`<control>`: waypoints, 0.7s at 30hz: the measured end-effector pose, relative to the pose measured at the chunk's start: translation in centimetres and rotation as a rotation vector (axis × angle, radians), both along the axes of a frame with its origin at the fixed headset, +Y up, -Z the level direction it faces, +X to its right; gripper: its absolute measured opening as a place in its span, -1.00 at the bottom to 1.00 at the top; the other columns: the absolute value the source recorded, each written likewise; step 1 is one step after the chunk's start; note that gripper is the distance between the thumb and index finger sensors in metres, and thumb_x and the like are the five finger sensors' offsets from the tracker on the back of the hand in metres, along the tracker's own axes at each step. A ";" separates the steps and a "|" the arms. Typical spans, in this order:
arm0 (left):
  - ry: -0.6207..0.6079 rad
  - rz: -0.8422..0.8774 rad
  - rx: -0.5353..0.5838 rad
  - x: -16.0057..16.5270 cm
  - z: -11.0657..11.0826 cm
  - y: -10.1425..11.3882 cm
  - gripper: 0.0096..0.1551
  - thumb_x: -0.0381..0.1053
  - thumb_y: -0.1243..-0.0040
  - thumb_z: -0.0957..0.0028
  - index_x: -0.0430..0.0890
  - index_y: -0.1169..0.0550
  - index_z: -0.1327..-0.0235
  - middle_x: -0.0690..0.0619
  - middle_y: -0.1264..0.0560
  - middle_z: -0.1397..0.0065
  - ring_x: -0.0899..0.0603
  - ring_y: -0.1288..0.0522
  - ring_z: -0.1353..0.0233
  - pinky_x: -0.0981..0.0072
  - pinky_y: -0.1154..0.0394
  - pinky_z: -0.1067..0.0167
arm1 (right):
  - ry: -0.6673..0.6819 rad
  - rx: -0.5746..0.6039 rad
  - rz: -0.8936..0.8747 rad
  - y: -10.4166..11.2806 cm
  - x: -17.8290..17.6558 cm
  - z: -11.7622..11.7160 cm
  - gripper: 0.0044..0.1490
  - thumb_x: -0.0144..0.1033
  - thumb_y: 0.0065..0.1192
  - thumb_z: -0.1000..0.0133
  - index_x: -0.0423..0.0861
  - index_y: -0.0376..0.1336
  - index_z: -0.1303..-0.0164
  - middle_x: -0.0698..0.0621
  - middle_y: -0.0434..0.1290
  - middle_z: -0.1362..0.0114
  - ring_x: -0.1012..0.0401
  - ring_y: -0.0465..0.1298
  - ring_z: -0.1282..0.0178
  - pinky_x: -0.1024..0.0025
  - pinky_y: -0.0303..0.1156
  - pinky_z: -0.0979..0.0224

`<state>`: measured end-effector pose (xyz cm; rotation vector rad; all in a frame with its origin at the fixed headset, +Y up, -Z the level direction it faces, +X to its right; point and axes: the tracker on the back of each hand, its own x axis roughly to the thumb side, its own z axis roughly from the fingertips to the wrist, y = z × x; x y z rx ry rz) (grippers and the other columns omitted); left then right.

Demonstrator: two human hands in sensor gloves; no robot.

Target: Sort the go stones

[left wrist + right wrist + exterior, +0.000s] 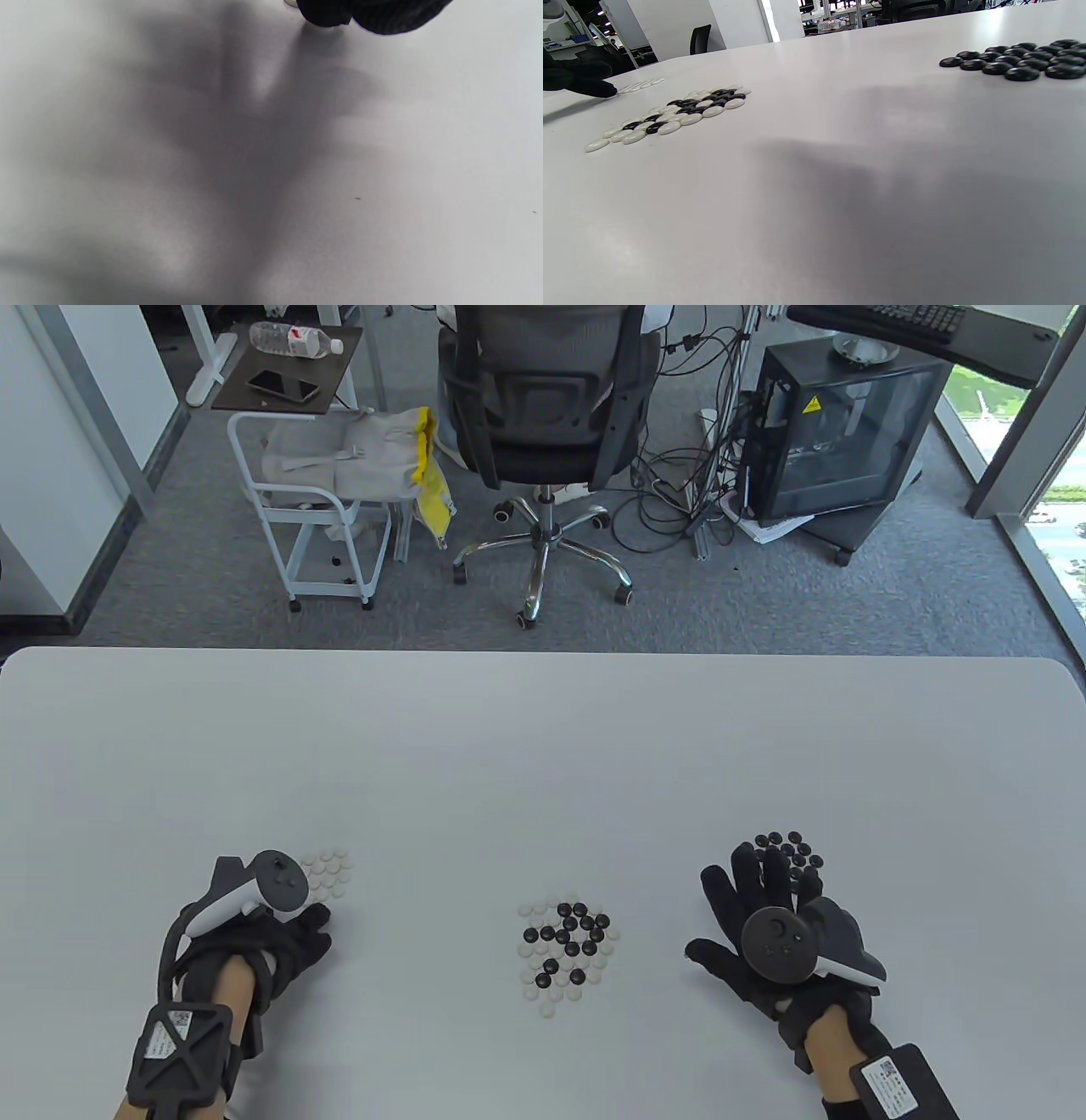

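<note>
Mixed heap: I see the unsorted cluster of glossy black and white Go stones [567, 944] lying flat at the table's near centre, between my two hands, touching neither.
White group: the small patch of white stones [327, 872] sits just beyond my left hand [254, 942]; in the right wrist view its fingertips [598, 88] reach the near edge of that patch.
Black group: the sorted black stones [791, 848] lie just past my right hand [768, 916], partly hidden by its fingers.
Left grip: the fingers look bent low over the white table [543, 746], but the tracker hides them, and the left wrist view shows only dark glove tips at the top edge with a pale sliver beside them; I cannot tell whether a stone is pinched.
Right grip: fingers spread and straight, holding nothing that I can see.
Stage, my guess: roughly midway, since plenty of stones remain mixed.
Risk: a sweep back of the right hand could drag the black group apart, because its fingers overlie it.
Risk: the stones look slick and packed tight, so picking one may nudge neighbours or let it slip and skid.
</note>
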<state>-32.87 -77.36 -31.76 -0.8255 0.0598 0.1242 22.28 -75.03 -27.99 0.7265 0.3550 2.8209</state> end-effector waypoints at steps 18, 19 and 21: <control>-0.257 0.090 0.080 11.0 -2.4 5.9 -0.19 0.30 0.22 -0.06 0.13 -0.40 -0.62 -0.22 0.48 -0.64 -0.52 0.60 -0.45 -0.68 0.48 -0.10 | -0.006 0.006 -0.004 0.1 0.2 0.0 0.11 0.13 -0.20 -0.37 -0.41 -0.35 -0.79 -0.65 -0.48 -0.65 -0.54 -0.53 -0.48 -0.74 -0.49 -0.27; -0.288 0.085 0.071 12.2 -2.5 5.8 -0.19 0.30 0.22 -0.06 0.13 -0.41 -0.61 -0.22 0.47 -0.64 -0.52 0.59 -0.46 -0.68 0.48 -0.11 | -0.006 0.007 -0.005 0.2 0.2 0.0 0.11 0.13 -0.20 -0.38 -0.40 -0.35 -0.79 -0.65 -0.48 -0.65 -0.54 -0.53 -0.49 -0.74 -0.49 -0.26; -0.327 0.083 0.048 14.0 -2.7 5.4 -0.20 0.30 0.21 -0.06 0.14 -0.41 -0.61 -0.22 0.46 -0.64 -0.52 0.58 -0.46 -0.68 0.47 -0.10 | -0.006 0.008 -0.007 0.2 0.3 0.0 0.11 0.13 -0.20 -0.38 -0.40 -0.35 -0.79 -0.65 -0.48 -0.65 -0.54 -0.53 -0.49 -0.74 -0.49 -0.27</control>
